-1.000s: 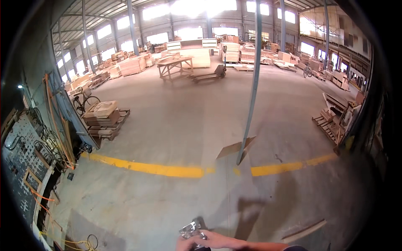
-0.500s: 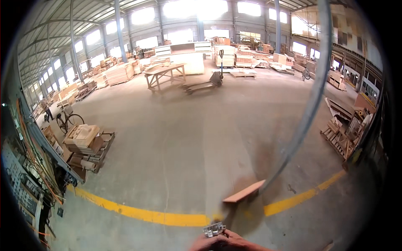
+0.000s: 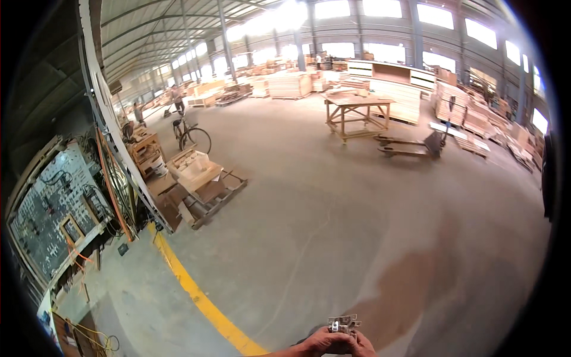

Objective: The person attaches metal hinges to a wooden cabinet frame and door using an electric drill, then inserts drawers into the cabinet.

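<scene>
Low in the picture, my left hand (image 3: 321, 342) and my right hand (image 3: 363, 346) are close together, fingers curled. Between them they grip silver metal hinges (image 3: 344, 324), which look like cabinet hinges and stick up past the fingertips. The lower part of the hinges is hidden by my fingers, so I cannot tell how many there are. Beneath them lies the grey concrete floor (image 3: 279, 279), with a yellow line (image 3: 199, 297) running to the left of my hands.
On the left, a pallet (image 3: 220, 202) carries wooden pieces (image 3: 193, 169), near a bicycle (image 3: 193, 137) and a tool board (image 3: 56, 199). Farther off are a wooden table (image 3: 357, 110), a pallet jack (image 3: 416, 146) and timber stacks (image 3: 289, 86). Two people (image 3: 178, 101) are at the far left.
The view has swung left. The grey pole and the wooden board at its foot have left the picture, while the tool board shows more. Both hands still hold the hinges.
</scene>
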Available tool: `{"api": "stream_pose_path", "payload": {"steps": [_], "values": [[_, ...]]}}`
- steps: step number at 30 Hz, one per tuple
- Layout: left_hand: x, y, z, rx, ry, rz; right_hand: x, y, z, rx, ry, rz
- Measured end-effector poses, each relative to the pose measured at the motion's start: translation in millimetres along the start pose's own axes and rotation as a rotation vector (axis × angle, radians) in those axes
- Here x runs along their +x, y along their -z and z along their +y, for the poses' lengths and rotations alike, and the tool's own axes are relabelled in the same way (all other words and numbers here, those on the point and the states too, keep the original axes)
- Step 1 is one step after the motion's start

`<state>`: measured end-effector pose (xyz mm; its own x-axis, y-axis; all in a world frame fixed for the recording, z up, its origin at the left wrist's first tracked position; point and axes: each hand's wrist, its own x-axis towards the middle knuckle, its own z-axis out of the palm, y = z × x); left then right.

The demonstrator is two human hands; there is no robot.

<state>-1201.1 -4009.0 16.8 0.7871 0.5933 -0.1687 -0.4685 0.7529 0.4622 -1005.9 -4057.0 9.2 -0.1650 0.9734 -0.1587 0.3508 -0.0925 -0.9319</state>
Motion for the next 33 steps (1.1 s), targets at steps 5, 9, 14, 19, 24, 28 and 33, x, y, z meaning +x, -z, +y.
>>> {"api": "stream_pose_path", "payload": {"steps": [5,9,14,19,24,28,33], "values": [[204.3,96.0,67.1,0.051,-0.015,0.316,192.5,87.6,56.5,0.206,-0.178,-0.057],[374.7,121.1,132.5,0.169,0.048,0.355,313.5,191.4,101.7,0.263,-0.346,-0.070],[570.0,121.0,207.4,0.210,0.051,0.305,447.8,341.8,112.9,0.120,-0.405,-0.050],[767.8,113.4,303.5,0.722,0.344,0.145,575.3,478.9,75.4,-0.030,-0.409,0.083],[963.1,101.4,383.1,0.608,0.140,0.214,737.8,636.0,142.6,-0.059,-0.271,0.110],[1100.9,112.9,458.1,0.156,0.249,0.259,883.7,750.4,90.9,0.036,-0.195,-0.025],[1252.9,139.4,567.4,0.102,0.201,0.463,1062.9,859.2,96.7,0.045,-0.244,-0.054]]}}
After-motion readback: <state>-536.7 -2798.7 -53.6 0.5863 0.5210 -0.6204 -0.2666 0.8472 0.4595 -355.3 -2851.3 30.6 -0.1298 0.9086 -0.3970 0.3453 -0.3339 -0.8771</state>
